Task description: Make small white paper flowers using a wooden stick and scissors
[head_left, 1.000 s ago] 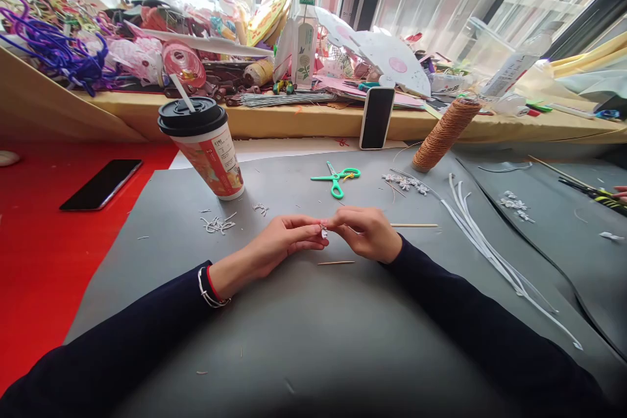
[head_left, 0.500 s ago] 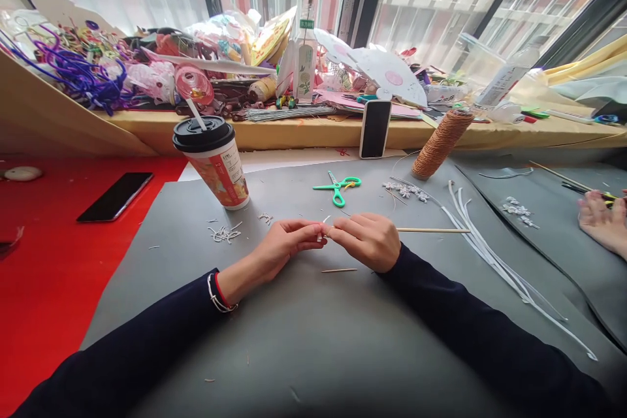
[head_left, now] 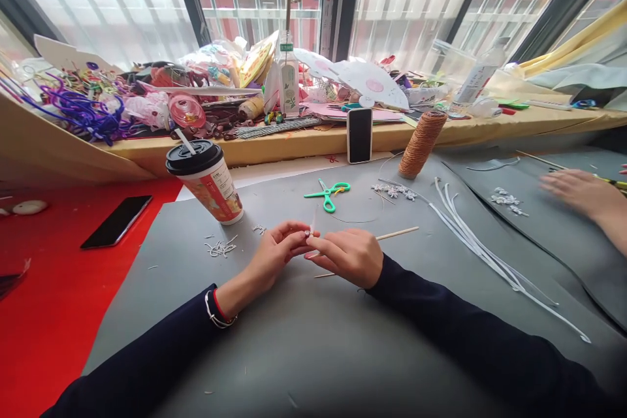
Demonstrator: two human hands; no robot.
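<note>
My left hand (head_left: 273,252) is closed, pinching a small white piece (head_left: 307,233) between thumb and fingertips; a thin white end sticks up from it, and its exact kind is too small to tell. Close against it, my right hand (head_left: 350,256) is curled around a thin wooden stick (head_left: 399,233), whose long end points out to the right behind the knuckles. The fingertips of both hands nearly meet at the white piece. Below the right hand, a short pointed stick (head_left: 323,275) lies on the grey mat, partly covered.
Around lie green scissors (head_left: 328,194), white flower-like pieces (head_left: 394,191), white cord strands (head_left: 470,241), and white clippings (head_left: 221,247). A lidded cup (head_left: 208,186), twine spool (head_left: 422,144) and upright phone (head_left: 359,136) stand behind. Another person's hand (head_left: 571,188) is at right.
The wooden stick has slid left with my right hand, so less of it shows. The right fingers have shifted lower beside the white piece. The other person's hand has moved left; the view has shifted.
</note>
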